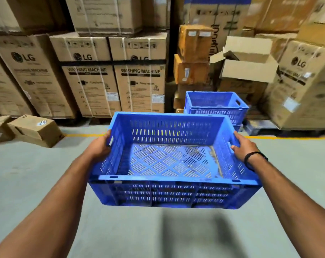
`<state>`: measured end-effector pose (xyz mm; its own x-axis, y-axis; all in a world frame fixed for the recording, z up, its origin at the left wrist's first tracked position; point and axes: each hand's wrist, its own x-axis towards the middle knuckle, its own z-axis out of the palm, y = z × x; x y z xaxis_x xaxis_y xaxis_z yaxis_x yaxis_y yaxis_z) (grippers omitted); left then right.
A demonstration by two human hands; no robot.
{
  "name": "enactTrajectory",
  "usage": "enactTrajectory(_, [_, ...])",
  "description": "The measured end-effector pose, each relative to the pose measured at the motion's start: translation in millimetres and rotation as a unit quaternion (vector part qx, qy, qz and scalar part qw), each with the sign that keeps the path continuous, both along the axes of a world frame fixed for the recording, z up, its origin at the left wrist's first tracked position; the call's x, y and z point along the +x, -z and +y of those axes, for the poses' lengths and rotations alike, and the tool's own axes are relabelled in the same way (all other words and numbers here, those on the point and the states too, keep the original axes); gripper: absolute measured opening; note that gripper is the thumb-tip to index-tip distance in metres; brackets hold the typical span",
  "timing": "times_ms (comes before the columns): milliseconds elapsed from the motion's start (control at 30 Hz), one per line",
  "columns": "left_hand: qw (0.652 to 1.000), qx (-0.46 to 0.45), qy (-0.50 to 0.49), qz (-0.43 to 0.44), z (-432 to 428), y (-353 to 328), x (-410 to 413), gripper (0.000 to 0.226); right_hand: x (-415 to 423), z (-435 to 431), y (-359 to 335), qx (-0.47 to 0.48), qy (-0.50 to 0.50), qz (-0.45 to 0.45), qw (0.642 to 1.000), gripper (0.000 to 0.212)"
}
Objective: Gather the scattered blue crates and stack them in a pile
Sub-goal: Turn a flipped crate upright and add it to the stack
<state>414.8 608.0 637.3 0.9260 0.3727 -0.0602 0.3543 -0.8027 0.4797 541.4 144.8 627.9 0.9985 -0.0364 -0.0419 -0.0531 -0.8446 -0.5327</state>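
Note:
I carry an empty blue slotted crate (pixel 169 190) in the air above the grey floor, held level in front of me. My left hand (pixel 100 146) grips its left side wall at the handle slot. My right hand (pixel 243 146) grips the right side wall the same way. Beyond it, at the centre right, stands a pile of blue crates (pixel 216 107) by the cardboard boxes; its lower part is hidden behind the crate I hold.
Tall washing machine cartons (pixel 109 75) line the back wall. An open cardboard box (pixel 249 60) and stacked orange-brown boxes (pixel 193 54) sit behind the pile. Small boxes (pixel 35 129) lie on the floor at the left. A yellow floor line (pixel 83 135) runs across.

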Motion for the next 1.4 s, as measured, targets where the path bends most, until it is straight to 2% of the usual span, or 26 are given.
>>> enactTrajectory(200, [0.999,0.030,0.024,-0.029,-81.0,-18.6,99.9,0.070,58.7,-79.5,-20.8,-0.007,0.023,-0.024,0.999,0.061])
enactTrajectory(300, [0.997,0.056,0.043,-0.035,-104.4,-27.0,151.1,0.067,94.2,-106.3,-28.1,-0.012,0.044,-0.031,0.998,0.060])
enactTrajectory(400, [0.996,0.044,0.054,-0.050,-116.6,-30.6,198.7,0.060,131.9,-124.3,-32.6,-0.023,0.060,-0.031,0.997,0.062])
enactTrajectory(833, [0.993,0.023,0.104,-0.053,-137.0,-49.6,430.4,0.064,324.8,-135.1,-44.9,-0.034,0.112,-0.030,0.993,0.064])
enactTrajectory(1200, [0.990,0.005,0.134,-0.051,-172.1,-44.8,591.9,0.055,476.6,-160.4,-19.4,-0.038,0.139,-0.014,0.989,0.062])
enactTrajectory(1400, [0.995,0.000,0.092,-0.035,-182.7,-24.6,689.5,0.062,594.1,-175.6,4.5,0.000,0.110,-0.011,0.994,0.066])
